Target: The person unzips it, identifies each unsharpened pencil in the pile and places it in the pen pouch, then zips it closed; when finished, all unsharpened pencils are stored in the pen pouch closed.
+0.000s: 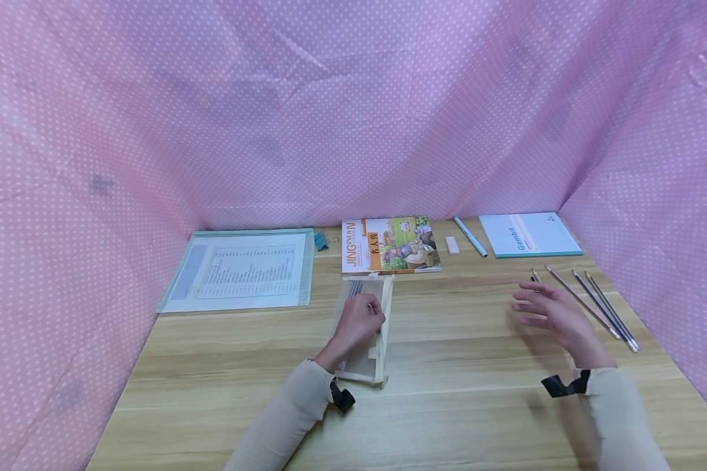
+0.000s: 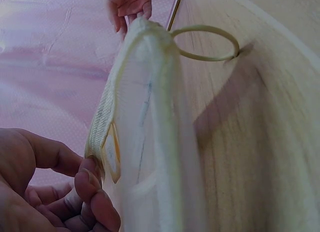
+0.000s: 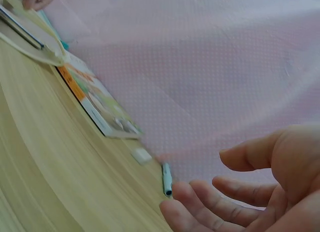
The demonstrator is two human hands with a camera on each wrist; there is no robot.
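My left hand pinches the zippered edge of a see-through mesh pencil pouch with cream trim. In the left wrist view, thumb and fingers hold the pouch's zipper band, and a loop strap sticks out from its far end. Several dark pencils lie inside the mesh. At the right, my right hand hovers above the table with fingers apart and holds nothing. Just beyond it lie several loose pencils, one of them partly hidden by the hand.
Behind the pouch lies a colourful book. Beside it are a white eraser, a light-blue pen and a Gambit notebook. A document folder and teal binder clip lie left. Pink dotted cloth encloses the wooden table.
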